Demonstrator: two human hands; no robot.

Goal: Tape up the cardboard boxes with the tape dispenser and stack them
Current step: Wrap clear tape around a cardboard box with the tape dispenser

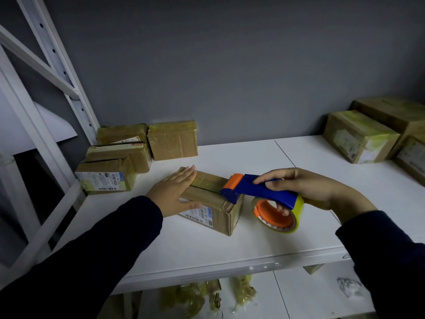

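Left hand point(178, 189) lies flat, fingers straight, on the left end of a small cardboard box point(213, 203) on the white shelf point(207, 245). Right hand point(305, 189) grips the blue-and-orange tape dispenser point(264, 194), its orange nose touching the box's top right edge. More boxes sit at back left point(124, 155) and far right point(361, 137).

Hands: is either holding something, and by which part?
The right hand grips the tape dispenser by its blue handle; the left hand holds nothing, resting flat on the cardboard box.
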